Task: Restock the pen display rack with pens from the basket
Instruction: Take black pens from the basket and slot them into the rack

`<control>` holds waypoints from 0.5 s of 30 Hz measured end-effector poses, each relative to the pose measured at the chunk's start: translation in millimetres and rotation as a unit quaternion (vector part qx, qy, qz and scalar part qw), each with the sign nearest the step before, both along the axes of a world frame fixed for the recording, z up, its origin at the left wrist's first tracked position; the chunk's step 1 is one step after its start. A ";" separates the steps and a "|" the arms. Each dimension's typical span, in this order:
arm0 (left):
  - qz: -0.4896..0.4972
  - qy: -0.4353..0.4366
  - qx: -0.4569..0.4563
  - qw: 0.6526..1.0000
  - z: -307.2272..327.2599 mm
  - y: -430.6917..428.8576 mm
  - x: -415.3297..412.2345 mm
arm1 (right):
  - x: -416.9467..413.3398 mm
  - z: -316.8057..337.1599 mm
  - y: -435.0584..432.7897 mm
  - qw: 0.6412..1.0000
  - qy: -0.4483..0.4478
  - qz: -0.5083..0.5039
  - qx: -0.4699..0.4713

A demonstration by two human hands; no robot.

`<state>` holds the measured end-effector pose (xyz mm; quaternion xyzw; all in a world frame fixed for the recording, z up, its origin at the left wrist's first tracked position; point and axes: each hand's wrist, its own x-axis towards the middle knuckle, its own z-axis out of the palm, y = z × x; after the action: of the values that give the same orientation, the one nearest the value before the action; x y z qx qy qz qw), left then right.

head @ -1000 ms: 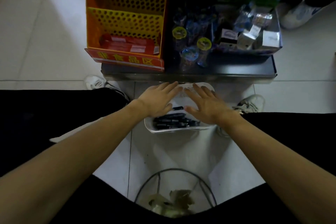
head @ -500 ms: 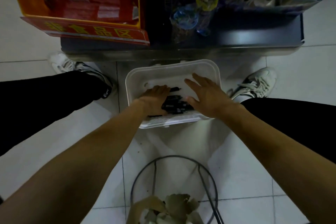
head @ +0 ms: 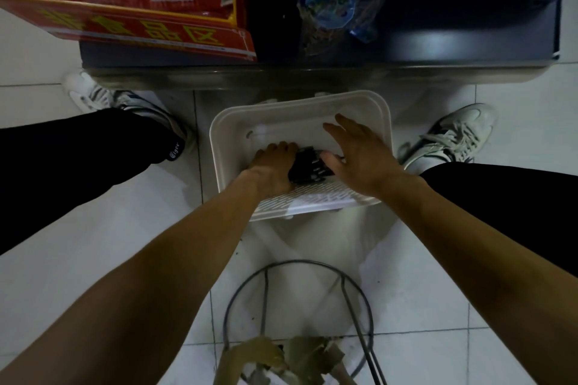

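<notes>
Pens (head: 309, 167) in basket (head: 297, 112), near side: left hand (head: 272, 166), lately spread, now grips them; right hand (head: 359, 156) stays spread (pickup begins).

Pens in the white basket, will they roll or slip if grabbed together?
Probably stiff and light: the pens are slim dark sticks. Loose in the basket, some may roll or slide from the left hand gripping them; the right hand alongside should help.

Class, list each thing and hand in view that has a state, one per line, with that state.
basket, upright, pens inside
pens, bunched between both hands
left hand, fingers curled round the pens
right hand, fingers straight, thumb against the pens
wire bin, holds cardboard scraps
</notes>
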<state>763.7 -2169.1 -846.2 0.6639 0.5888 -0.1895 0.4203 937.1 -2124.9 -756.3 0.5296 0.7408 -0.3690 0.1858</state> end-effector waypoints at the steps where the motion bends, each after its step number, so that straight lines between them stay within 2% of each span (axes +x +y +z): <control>1: 0.011 -0.010 -0.001 1.000 0.1 0.2 -1.5 | -0.6 0.9 -0.2 1.000 0.002 -0.002 0.000; 6: 0.036 -0.056 0.015 0.998 10.4 4.3 -13.1 | -1.9 6.9 1.0 1.000 0.009 -0.004 0.006; 10: 0.048 -0.074 -0.011 0.996 23.5 7.0 -17.5 | -2.7 14.4 1.2 1.000 0.012 -0.003 0.009; 15: 0.117 -0.083 -0.014 0.990 41.5 13.2 -22.8 | -2.2 24.3 3.9 1.000 0.024 -0.015 0.014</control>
<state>740.8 -2155.9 -804.7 0.5981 0.6229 -0.0915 0.4959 934.9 -2121.0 -732.0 0.5338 0.7423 -0.3742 0.1552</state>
